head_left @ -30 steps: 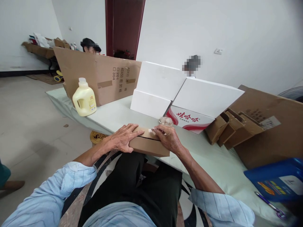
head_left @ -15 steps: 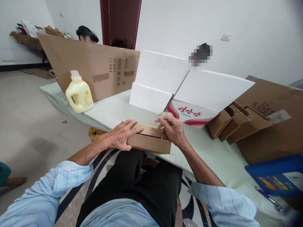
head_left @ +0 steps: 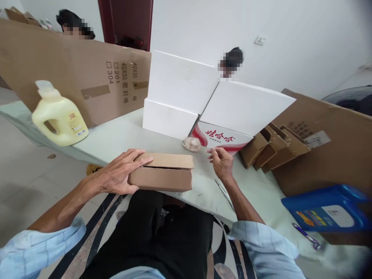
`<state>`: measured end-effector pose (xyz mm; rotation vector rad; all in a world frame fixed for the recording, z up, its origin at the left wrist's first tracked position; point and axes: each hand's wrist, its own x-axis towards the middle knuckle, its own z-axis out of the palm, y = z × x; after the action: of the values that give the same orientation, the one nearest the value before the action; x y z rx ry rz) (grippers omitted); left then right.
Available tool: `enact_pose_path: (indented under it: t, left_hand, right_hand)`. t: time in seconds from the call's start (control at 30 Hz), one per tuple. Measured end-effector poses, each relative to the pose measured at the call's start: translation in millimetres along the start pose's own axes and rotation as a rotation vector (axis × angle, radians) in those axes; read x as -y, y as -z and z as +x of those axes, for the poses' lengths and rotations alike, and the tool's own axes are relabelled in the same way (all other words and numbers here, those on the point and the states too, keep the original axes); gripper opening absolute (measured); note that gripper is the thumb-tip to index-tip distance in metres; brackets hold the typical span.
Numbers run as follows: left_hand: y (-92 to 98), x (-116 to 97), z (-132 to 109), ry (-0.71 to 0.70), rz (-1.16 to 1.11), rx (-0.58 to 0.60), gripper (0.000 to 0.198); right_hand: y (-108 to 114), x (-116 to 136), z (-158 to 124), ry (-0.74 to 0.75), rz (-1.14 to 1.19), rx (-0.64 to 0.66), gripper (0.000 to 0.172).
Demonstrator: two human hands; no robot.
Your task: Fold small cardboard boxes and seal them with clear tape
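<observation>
White wall (head_left: 186, 27) backs my green worktop (head_left: 124, 135). At its near edge, my left hand (head_left: 120, 172) clasps the left end of the small brown box (head_left: 164, 179). Its top flap (head_left: 173, 159) is down, but a dark slit shows along the front, so I judge the closing only partly done. My right hand (head_left: 223, 164) is curled beyond the right end; I cannot tell whether it pinches anything. Toward the far edge, the big carton (head_left: 95, 69) reads 40X50, 201 and 304; the lower-right white box (head_left: 222, 135) shows red 娃哈哈 lettering.

Observed small cardboard box (head_left: 162, 179), clasped at left end by left hand (head_left: 123, 172); right of box, curled right hand (head_left: 222, 163); beyond box, clear roll (head_left: 191, 144); far left of box, yellow bottle (head_left: 59, 116).
</observation>
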<state>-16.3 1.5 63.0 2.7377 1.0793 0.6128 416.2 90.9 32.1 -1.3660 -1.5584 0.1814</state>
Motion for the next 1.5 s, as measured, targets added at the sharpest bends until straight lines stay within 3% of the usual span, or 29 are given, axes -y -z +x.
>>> enact_pose_path:
  t: [0.2, 0.4, 0.57, 0.87, 1.5]
  left_hand:
    - [0.9, 1, 9, 0.021, -0.013, 0.019, 0.098]
    - [-2.8, 1, 11, 0.062, -0.052, 0.002, 0.102]
    - [-1.5, -1, 11, 0.089, -0.064, 0.041, 0.102]
    - [-4.5, -3, 14, 0.073, -0.08, 0.032, 0.098]
    - [-3.7, -3, 10, 0.083, -0.086, 0.018, 0.095]
  right_hand:
    - [-28, -57, 29, 0.071, -0.248, -0.011, 0.044]
    - [-60, -83, 71, 0.145, -0.434, 0.01, 0.032]
    - [-81, -100, 67, 0.197, -0.529, 0.091, 0.029]
    - [-88, -109, 47, 0.282, -0.607, 0.192, 0.028]
    - [-99, -114, 37, 0.302, -0.604, 0.18, 0.026]
